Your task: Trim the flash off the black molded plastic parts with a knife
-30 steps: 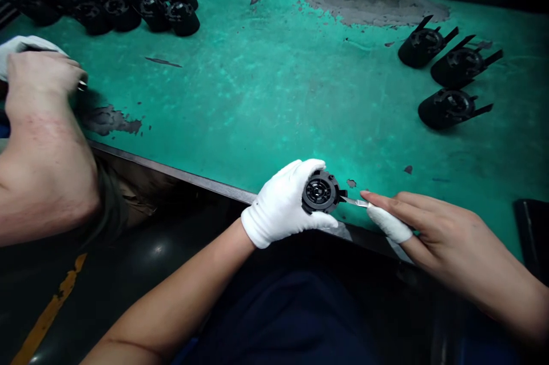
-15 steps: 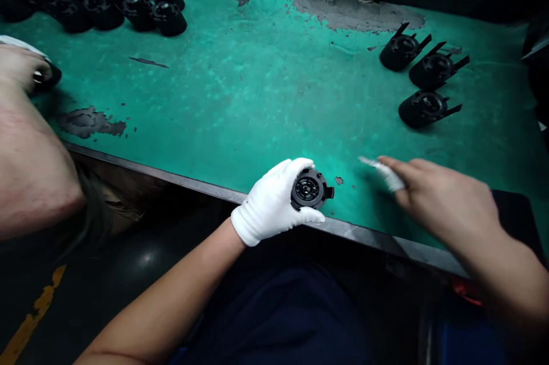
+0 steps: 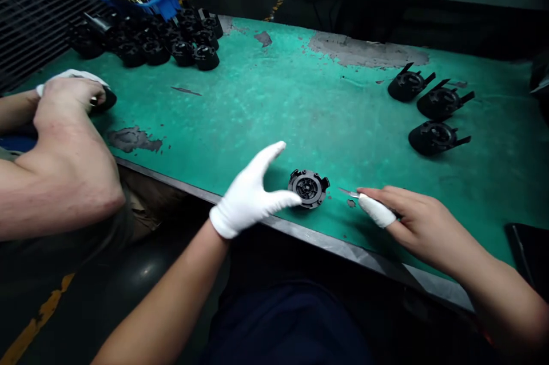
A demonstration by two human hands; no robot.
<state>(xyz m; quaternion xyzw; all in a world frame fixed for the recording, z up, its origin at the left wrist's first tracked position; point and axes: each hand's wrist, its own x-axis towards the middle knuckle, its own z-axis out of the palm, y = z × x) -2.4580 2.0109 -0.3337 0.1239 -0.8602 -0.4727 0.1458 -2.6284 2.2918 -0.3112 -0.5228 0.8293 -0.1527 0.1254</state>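
A round black part (image 3: 307, 188) with tabs on its rim lies on the green tabletop (image 3: 240, 125) near the front edge. Just left of it is my left hand (image 3: 253, 196) in a white glove, thumb and fingers spread, holding nothing. My right hand (image 3: 412, 213) is on the right, its thumb wrapped in white. Between its thumb and index finger it pinches a small thin blade (image 3: 348, 192), whose tip points left toward the black part without touching it.
Black cylindrical housings with prongs (image 3: 433, 137) stand at the right. Several more (image 3: 206, 57) cluster at the back left, before a blue bin (image 3: 165, 4). A co-worker's arm (image 3: 81, 165) reaches in at left. A dark flat object (image 3: 525, 256) lies at far right.
My left hand has let go of the black part and moved left, its fingers spreading. My right hand, with the blade, is nearer the part. The view has tilted upward and to the left.
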